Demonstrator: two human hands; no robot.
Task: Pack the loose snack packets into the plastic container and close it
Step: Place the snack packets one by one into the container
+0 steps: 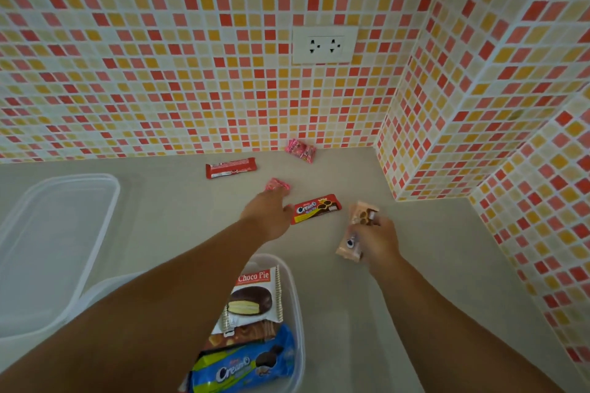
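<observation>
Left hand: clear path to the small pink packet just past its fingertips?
Probably yes. The left hand is stretched out with its fingertips at the near edge of the small pink packet, and the bare counter around it leaves the way free.

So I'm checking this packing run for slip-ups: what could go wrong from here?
1. The right hand already holds beige packets loosely; one could slip out on the way to the container.
2. The left hand reaches for the small pink packet; the far pink packet by the wall could be overlooked.
3. The lid lies apart on the left, so closing may be forgotten.
</observation>
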